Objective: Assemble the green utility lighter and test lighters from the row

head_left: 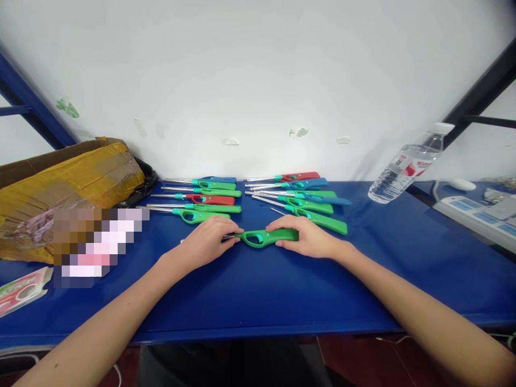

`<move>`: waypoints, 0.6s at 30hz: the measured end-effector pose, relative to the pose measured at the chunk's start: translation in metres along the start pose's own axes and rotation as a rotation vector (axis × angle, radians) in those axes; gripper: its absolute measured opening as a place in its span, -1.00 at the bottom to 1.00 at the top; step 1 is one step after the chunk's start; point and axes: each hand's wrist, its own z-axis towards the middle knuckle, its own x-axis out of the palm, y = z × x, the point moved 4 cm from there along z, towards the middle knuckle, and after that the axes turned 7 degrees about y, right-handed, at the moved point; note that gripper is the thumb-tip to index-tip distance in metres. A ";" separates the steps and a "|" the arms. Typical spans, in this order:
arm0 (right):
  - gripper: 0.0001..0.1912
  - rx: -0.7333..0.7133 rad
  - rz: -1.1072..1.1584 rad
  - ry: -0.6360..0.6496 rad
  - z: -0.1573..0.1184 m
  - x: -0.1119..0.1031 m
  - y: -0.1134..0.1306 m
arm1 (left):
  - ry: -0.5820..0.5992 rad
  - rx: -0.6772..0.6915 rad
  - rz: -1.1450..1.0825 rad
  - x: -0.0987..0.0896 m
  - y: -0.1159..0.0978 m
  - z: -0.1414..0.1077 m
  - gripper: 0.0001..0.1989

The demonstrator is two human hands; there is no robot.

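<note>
The left hand (pixel 212 239) pinches the metal stem of a green lighter (pixel 266 237) between thumb and fingers, just beside the handle's front, while the right hand (pixel 304 236) is clamped around the rear end of the handle. Held between both hands, the lighter lies crosswise over the middle of the blue table (pixel 258 295), its stem toward the left. Just beyond the left hand, five lighters lie in a row, stems leftward: a blue one (pixel 221 180) farthest, a red one (pixel 217 200) among green ones. Past the right hand is a second, overlapping bunch, with a red lighter (pixel 302 176) by the wall (pixel 258 107) and a green one (pixel 330 222) nearest that hand. Farther out are a taped box (pixel 72 172) at left, and a clear bottle (pixel 407 166) and a power strip (pixel 475 215) at right.
</note>
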 end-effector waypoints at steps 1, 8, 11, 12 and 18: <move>-0.64 -0.010 0.004 0.000 0.000 0.000 -0.001 | -0.005 0.003 0.001 0.001 0.000 0.000 -0.85; -0.71 -0.032 0.016 -0.010 0.000 0.001 -0.003 | -0.005 0.011 0.006 0.002 -0.001 0.000 -0.85; -0.72 0.008 0.010 -0.025 0.001 0.002 -0.002 | -0.002 -0.023 0.001 0.000 -0.002 0.000 -0.87; -0.72 0.031 0.007 -0.025 0.001 0.002 -0.002 | -0.004 -0.032 0.000 -0.001 -0.003 0.000 -0.88; -0.73 0.144 0.056 -0.039 0.001 0.003 -0.002 | -0.030 -0.117 -0.024 0.003 -0.007 0.005 -0.79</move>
